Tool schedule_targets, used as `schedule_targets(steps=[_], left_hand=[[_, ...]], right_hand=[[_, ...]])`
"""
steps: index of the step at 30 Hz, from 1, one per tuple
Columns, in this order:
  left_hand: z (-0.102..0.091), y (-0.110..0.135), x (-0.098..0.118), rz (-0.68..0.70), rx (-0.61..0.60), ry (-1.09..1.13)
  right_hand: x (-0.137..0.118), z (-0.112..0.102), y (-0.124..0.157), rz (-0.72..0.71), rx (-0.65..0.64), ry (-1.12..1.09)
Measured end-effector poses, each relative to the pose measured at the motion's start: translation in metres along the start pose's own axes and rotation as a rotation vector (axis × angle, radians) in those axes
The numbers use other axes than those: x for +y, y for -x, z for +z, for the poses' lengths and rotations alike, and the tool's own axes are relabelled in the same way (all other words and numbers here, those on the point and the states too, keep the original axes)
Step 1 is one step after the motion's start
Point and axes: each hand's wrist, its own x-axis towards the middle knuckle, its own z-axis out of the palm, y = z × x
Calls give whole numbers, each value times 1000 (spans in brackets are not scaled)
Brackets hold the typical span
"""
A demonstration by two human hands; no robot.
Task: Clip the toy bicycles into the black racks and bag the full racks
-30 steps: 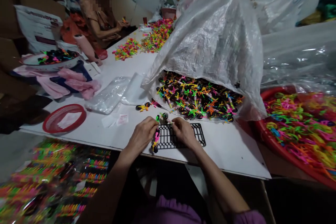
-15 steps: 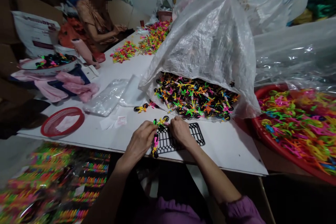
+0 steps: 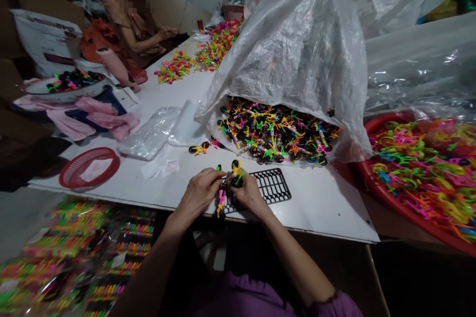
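On the table's near edge lies a black plastic grid rack [image 3: 277, 185]. A pink and yellow toy bicycle [image 3: 221, 199] with black wheels sits upright across its left end. My left hand [image 3: 201, 192] is closed at that end, thumb and fingertips pinching the pink bicycle near its far part; the exact grip is partly hidden. Over the rack, my right hand [image 3: 251, 193] grips a yellow and green toy bicycle [image 3: 237, 171], tilted with one black wheel up. Its lower part is hidden by my fingers.
Behind the rack, a large clear plastic bag [image 3: 297, 44] spills toy bicycles [image 3: 275, 133]. A red tub [image 3: 366, 178] of colourful plastic parts stands right. Left are a red basket [image 3: 65, 173], paper slips [image 3: 171, 167] and plastic bags [image 3: 152, 133]. Another person [image 3: 130, 29] sits at far left.
My right hand has turned and drawn back slightly, tipping the yellow bicycle from lying flat to more upright. My left hand stays at the rack's left end. The view has tilted slightly down.
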Motion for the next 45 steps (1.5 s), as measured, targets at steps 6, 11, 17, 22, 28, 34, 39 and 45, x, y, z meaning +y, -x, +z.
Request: schedule_targets(steps=[6,11,17,22,28,34,39,45], left_hand=[[-1,1,-2,-11,8,10],[-2,3,4,-6,-68,30],[1,4,7,6,40,-144],[-6,19,13,85,-58,-27],[-5,26,17,132,-28,-35],[1,30,11,173,11,-73],[7,32,9,183,28,-142],[8,31,8,186,37,-187]], right_hand=[[0,4,1,-119,-19,226],[-13,-1,0,-133,-180,532],[-23,6,-14,-156,-313,661],[-19,-28,-22,-219,-654,436],[-32,-55,-76,-238,-149,901],[-31,-55,-54,-346,-146,885],[-11,-34,14,-341,-299,551],[-11,-10,12,-333,-230,678]])
